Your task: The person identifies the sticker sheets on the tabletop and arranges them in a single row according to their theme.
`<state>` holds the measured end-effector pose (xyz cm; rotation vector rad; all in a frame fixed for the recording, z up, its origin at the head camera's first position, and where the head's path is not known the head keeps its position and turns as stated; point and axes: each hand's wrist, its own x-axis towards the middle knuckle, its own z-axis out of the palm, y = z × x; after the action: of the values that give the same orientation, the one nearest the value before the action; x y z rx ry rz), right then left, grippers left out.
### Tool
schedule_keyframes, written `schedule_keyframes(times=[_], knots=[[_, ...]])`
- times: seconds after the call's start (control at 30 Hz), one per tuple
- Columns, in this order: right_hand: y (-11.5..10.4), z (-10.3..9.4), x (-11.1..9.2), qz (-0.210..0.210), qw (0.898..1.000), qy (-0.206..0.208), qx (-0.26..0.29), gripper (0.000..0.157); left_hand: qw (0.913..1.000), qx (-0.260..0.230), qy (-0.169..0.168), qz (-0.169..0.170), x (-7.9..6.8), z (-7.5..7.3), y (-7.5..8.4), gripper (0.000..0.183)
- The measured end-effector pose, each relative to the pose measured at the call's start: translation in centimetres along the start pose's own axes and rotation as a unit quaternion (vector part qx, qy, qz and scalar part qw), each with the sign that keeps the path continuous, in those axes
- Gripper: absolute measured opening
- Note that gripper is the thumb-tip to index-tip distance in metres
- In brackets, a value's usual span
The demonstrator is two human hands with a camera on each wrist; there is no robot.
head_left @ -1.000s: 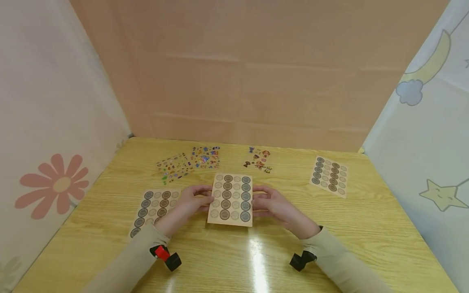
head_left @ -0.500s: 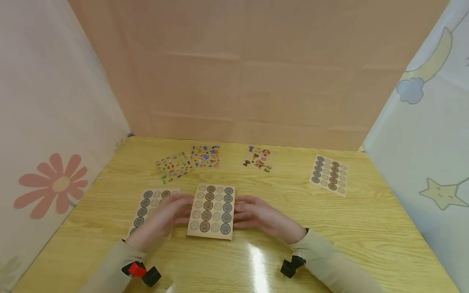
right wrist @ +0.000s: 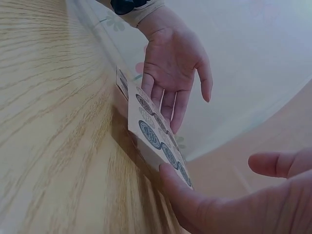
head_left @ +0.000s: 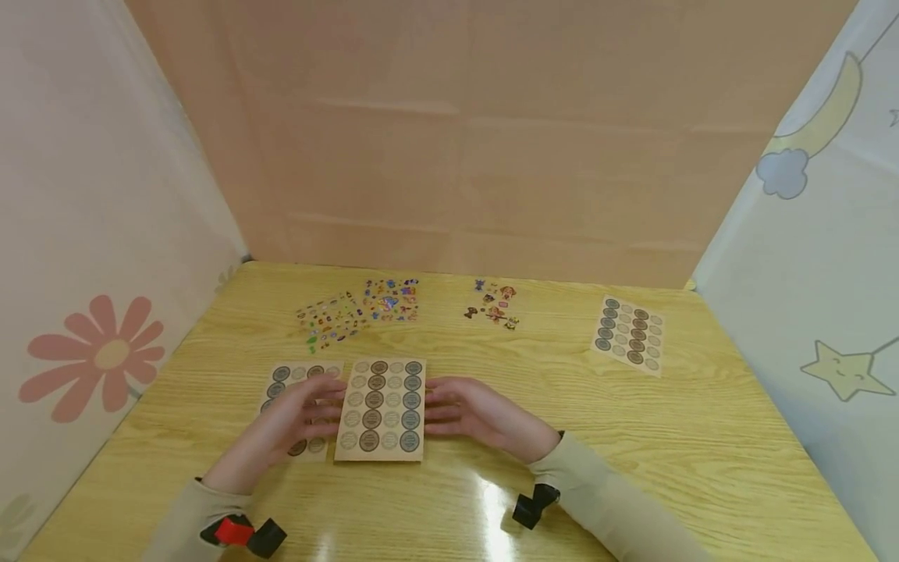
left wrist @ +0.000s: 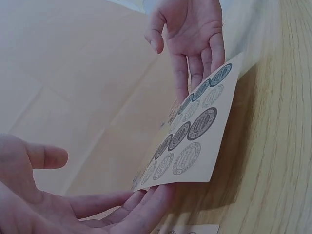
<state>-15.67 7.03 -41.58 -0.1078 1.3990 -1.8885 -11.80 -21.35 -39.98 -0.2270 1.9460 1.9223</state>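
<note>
A tan sheet of round stickers (head_left: pixel 382 406), with rows of grey, brown and pale seals, is between my two hands just above the table. Straight fingers of my left hand (head_left: pixel 291 417) support its left edge from below, with the thumb lifted away in the left wrist view. On the opposite edge, my right hand (head_left: pixel 477 414) touches the sheet with extended fingers, its thumb also apart from the paper. In the right wrist view, the sheet (right wrist: pixel 153 126) casts a shadow on the wood. A similar sticker sheet (head_left: pixel 319 449) lies flat at left, partly hidden under my left hand.
Two clear sheets of small colourful stickers, one leafy (head_left: pixel 330 321) and one bluish (head_left: pixel 390 301), lie at the back left. Another clear cartoon sticker sheet (head_left: pixel 493 304) lies at back centre. A third tan seal sheet (head_left: pixel 627 336) is at the right. Fabric walls border the table.
Both hands have carried the sticker sheet left and toward me, beside the left-hand sheet. The thumbs, earlier at its edges, now stand off it.
</note>
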Motion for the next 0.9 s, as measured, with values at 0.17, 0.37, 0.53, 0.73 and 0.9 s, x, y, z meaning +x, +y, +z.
schedule_keyframes(times=[0.17, 0.37, 0.53, 0.73, 0.9], knots=[[0.1, 0.1, 0.3, 0.006, 1.000, -0.005, 0.005, 0.052, 0.9999, 0.004, -0.014, -0.006, 0.0, -0.8, -0.2, 0.070], [0.1, 0.2, 0.6, 0.007, 1.000, -0.002, 0.009, 0.051, 0.9995, 0.002, -0.031, -0.005, 0.0, -1.3, -0.4, 0.071], [-0.1, 0.4, 0.8, -0.007, 1.000, 0.002, 0.004, 0.053, 0.9996, -0.004, -0.025, -0.008, -0.1, -1.3, -0.4, 0.070], [0.0, 0.6, 0.8, -0.009, 1.000, 0.006, 0.001, 0.051, 0.9998, -0.004, -0.018, -0.008, -0.1, -1.4, -0.4, 0.070], [0.2, 0.7, 0.9, -0.012, 1.000, 0.009, 0.007, 0.049, 0.9996, -0.005, -0.027, -0.007, -0.2, -1.5, -0.5, 0.074]])
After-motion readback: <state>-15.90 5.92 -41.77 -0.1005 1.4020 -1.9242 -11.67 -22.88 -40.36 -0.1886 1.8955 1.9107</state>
